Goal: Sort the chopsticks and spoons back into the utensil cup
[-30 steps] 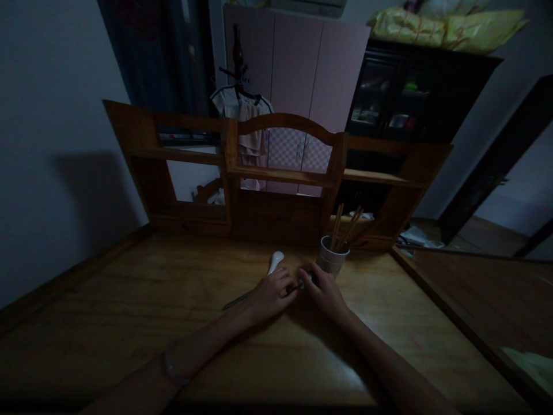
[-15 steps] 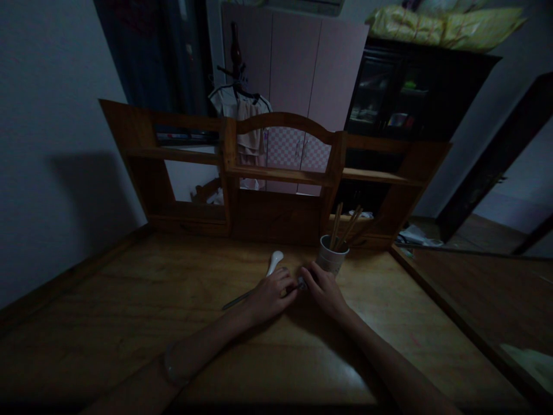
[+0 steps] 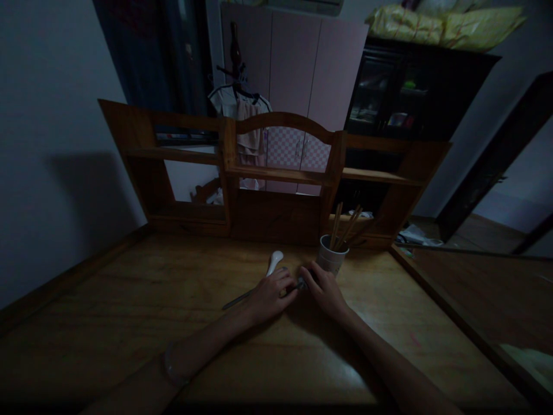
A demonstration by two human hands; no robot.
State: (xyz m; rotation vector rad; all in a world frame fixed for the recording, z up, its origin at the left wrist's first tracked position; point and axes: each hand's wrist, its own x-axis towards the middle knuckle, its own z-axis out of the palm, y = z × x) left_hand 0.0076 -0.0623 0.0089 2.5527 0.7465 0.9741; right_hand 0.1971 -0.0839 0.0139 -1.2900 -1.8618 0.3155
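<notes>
My left hand (image 3: 270, 295) is closed with curled fingers over the wooden desk, around something mostly hidden. A thin grey rod (image 3: 237, 300) sticks out to its left, and a dark slim piece (image 3: 294, 286) shows at its fingertips; whether they are one thing I cannot tell. My right hand (image 3: 323, 289) is closed with bent fingers on a small whitish thing (image 3: 301, 282), too dim to name. A white spoon (image 3: 275, 260) lies just beyond my left hand, partly covered by it. Behind my right hand stands a light cup (image 3: 330, 258) holding several wooden chopsticks (image 3: 344, 226).
Along the desk's (image 3: 173, 276) far side rises a wooden shelf unit (image 3: 276, 213). A wall (image 3: 56, 144) borders the left, and a raised wooden edge (image 3: 432, 288) runs along the right. Further back are a pink wardrobe (image 3: 294, 69) and a dark cabinet (image 3: 415, 98).
</notes>
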